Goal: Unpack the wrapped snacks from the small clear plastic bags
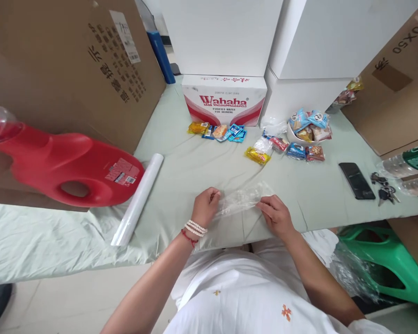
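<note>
A clear plastic bag (242, 200) is stretched between my two hands, just above the pale green tablecloth. My left hand (206, 206), with beaded bracelets at the wrist, is closed on the bag's left end. The fingers of my right hand (276, 214) pinch its right side. The bag looks flat and crumpled, with nothing visible inside. Beyond it lie several wrapped snacks, among them a yellow packet (257, 155), a red packet (279, 144) and a blue packet (296, 151). A white bowl (292, 135) piled with more packets stands behind them.
To the left are a red detergent bottle (73, 169) and a white roll (139, 199). A Wahaba-style red-and-white carton (225, 101) stands at the back under white boxes. On the right lie a black phone (356, 181), keys (386, 190) and clear bottles (393, 167). A green stool (400, 260) is below.
</note>
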The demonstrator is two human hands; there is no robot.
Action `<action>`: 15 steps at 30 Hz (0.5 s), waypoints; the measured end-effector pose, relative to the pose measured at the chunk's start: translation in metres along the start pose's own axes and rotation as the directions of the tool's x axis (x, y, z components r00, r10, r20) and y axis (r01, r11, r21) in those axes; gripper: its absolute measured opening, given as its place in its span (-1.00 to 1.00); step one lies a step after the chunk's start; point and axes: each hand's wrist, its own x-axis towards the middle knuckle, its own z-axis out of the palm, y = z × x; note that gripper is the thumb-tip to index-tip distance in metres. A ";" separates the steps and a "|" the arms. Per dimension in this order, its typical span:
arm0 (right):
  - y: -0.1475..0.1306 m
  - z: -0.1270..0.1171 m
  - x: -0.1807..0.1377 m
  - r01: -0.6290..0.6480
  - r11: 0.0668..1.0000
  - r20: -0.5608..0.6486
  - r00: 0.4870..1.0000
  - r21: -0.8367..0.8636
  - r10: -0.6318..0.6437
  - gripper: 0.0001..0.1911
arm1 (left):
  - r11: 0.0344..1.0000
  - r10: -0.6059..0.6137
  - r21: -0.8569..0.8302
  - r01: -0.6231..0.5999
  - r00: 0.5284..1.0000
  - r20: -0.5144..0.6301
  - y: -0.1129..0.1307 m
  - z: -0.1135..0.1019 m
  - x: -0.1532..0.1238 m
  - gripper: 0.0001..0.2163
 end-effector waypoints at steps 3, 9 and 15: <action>-0.001 -0.001 -0.009 -0.002 1.000 -0.016 1.000 0.010 0.002 -0.65 | 0.975 0.189 0.124 -0.183 0.981 -0.043 0.005 -0.001 -0.010 -0.76; -0.005 0.003 -0.004 -0.005 1.000 0.033 0.999 0.019 0.004 -0.66 | 0.870 0.381 0.213 -0.445 0.880 0.283 0.020 0.015 -0.008 -0.86; 0.007 -0.007 -0.012 -0.014 1.000 0.030 0.999 -0.011 0.014 -0.68 | 0.958 0.284 -0.092 -0.270 0.930 0.233 0.007 0.013 0.001 -0.78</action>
